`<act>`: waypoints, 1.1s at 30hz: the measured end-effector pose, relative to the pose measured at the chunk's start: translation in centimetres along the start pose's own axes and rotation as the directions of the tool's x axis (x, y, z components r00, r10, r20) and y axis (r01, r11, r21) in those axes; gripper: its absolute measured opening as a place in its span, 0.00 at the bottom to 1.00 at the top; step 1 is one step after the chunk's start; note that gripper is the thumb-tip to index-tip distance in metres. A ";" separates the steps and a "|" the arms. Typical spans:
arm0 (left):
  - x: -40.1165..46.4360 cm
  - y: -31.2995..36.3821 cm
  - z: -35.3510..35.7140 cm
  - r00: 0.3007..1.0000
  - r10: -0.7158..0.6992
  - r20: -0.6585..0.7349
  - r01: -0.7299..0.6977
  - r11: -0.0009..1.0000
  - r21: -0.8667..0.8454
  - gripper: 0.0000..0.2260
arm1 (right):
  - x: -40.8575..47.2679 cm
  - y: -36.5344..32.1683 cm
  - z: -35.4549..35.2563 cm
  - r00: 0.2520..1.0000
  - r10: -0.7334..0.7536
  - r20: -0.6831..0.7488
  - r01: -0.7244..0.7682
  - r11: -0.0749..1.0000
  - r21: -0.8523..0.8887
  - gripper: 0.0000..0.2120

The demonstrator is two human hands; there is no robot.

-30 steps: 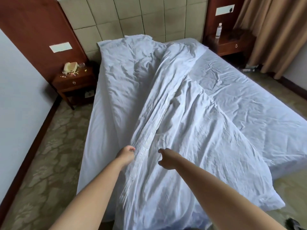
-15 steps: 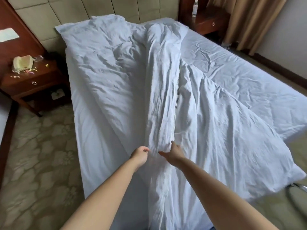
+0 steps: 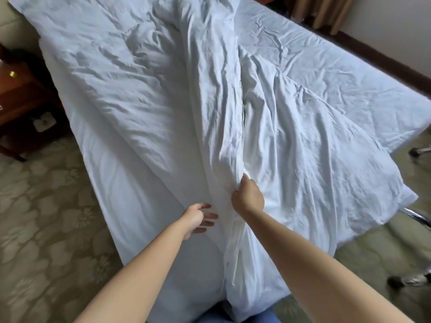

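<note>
Obs. A white duvet (image 3: 151,94) lies across the bed. It is gathered lengthwise into one long ridge (image 3: 219,117) running from 12 o'clock down to 6 o'clock and ending near my legs.

Right hand (image 3: 248,198): just right of centre, on the ridge's 3 o'clock flank. My fingers are curled tight into the bunched cloth with the thumb over the top, pinching a fistful of the fold. Probable reason: the layers stack at the ridge, so one grab there controls several of them for pulling or spreading.

Left hand (image 3: 198,219): at 7 o'clock from the right hand, on the ridge's 9 o'clock flank. The fingers are spread and only loosely bent, with nothing in them. The tips sit at the cloth, but I cannot tell if they touch it. Probable reason: ready to take the opposite edge or flatten that flap.

Material: thin woven cloth, matte and heavily creased, with fine crumple lines radiating from my grip. The left flap lies flatter. The right flap, toward 3–4 o'clock, drapes off the bed corner in broad soft folds. The ridge is rounded and rope-like.

Surroundings: a smoother bare sheet (image 3: 338,73) at 1–2 o'clock, a dark wooden nightstand (image 3: 21,106) at 9–10 o'clock, and patterned carpet (image 3: 46,217) at 8 o'clock.
</note>
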State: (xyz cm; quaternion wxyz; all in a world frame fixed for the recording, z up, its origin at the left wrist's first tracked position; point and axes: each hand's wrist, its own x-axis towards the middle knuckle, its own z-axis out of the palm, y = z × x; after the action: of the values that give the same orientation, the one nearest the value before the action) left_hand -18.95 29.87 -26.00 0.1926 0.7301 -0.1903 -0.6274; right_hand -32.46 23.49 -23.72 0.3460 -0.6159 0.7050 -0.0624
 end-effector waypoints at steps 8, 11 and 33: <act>-3.6 -2.3 -3.1 0.976 -0.060 -0.210 0.055 0.998 -0.029 0.16 | -1.4 -1.4 1.7 0.894 -0.408 0.186 0.448 0.826 -0.343 0.34; -4.8 -3.2 -4.0 0.963 -0.092 -0.252 0.090 0.996 -0.018 0.15 | -1.4 -0.9 1.9 0.884 -0.420 0.204 0.466 0.769 -0.437 0.34; -4.8 -1.9 -15.7 0.984 0.152 0.089 -0.172 0.941 0.291 0.13 | -9.4 -8.9 7.7 1.000 -0.009 0.002 0.009 0.973 -0.230 0.22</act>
State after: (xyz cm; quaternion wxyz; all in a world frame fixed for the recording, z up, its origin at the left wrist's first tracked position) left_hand -4.06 34.64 -20.77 0.1253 0.7116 -0.3481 -0.5972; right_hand -20.73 32.56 -21.12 0.2723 -0.6551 0.7046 0.0186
